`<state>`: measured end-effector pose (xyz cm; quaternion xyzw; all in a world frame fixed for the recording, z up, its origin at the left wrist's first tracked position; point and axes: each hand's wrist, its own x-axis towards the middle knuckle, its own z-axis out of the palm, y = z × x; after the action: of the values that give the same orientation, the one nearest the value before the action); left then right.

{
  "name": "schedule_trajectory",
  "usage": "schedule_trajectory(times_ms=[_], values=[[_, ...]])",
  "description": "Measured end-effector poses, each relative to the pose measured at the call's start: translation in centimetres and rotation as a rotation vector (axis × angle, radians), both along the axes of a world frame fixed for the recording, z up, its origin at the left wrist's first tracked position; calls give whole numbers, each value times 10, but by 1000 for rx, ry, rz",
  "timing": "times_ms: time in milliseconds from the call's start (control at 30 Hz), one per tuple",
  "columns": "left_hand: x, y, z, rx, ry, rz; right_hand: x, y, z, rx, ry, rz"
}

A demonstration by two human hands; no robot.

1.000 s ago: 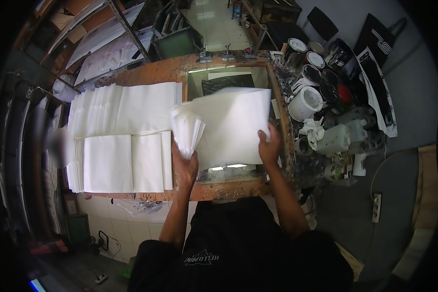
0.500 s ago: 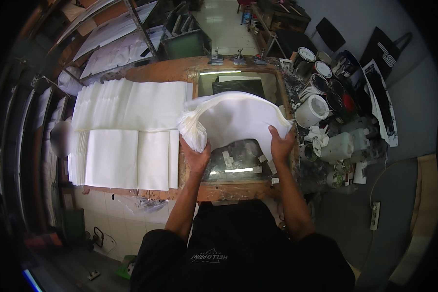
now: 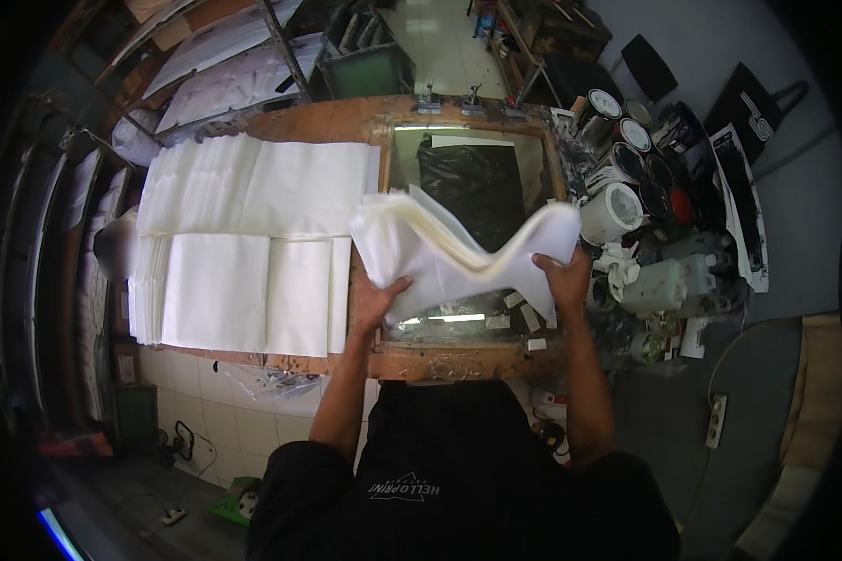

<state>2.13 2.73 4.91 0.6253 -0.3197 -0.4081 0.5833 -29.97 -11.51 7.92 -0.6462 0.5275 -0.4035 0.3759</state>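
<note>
Between my two hands I hold a stack of white sheets [image 3: 477,266], thin and floppy; whether paper or fabric I cannot tell. It sags in the middle and rises at both ends. My left hand [image 3: 378,301] is closed on its near left side, thumb on top. At its right end my right hand [image 3: 565,279] grips it, thumb over the near face. Below the stack is a glass panel [image 3: 430,329] set in the wooden table [image 3: 327,117]. More white sheets [image 3: 215,290] lie in overlapping piles to the left.
Paint cans and tubs [image 3: 616,210] crowd the table's right side, with translucent jugs [image 3: 655,285] nearby. Metal hinge clamps [image 3: 428,101] stand along the far edge. Black sheeting [image 3: 472,182] lies on the glass. A shelf rack [image 3: 229,70] stands far left.
The stack has gone from arched upward to sagging in its middle, its sheets closer together. Both hands have shifted slightly, the right one outward. The view has moved a little.
</note>
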Motion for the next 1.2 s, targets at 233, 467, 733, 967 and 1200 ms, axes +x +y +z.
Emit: schedule_trajectory(times_ms=[233, 467, 733, 967, 1200], values=[[27, -5, -19, 294, 298, -204, -37, -34, -115, 529, 122, 101], [-3, -15, -66, 420, -618, 66, 11, -17, -123, 89, 592, -285], [-35, 11, 20, 34, -419, 396, 31, 37, -2, -2, -335, -315], [-43, -15, -18, -297, -406, 285, 31, 4, -49, 133, -233, -279], [-44, -9, -20, -270, -312, 416, 19, 32, -28, -70, -243, -240]])
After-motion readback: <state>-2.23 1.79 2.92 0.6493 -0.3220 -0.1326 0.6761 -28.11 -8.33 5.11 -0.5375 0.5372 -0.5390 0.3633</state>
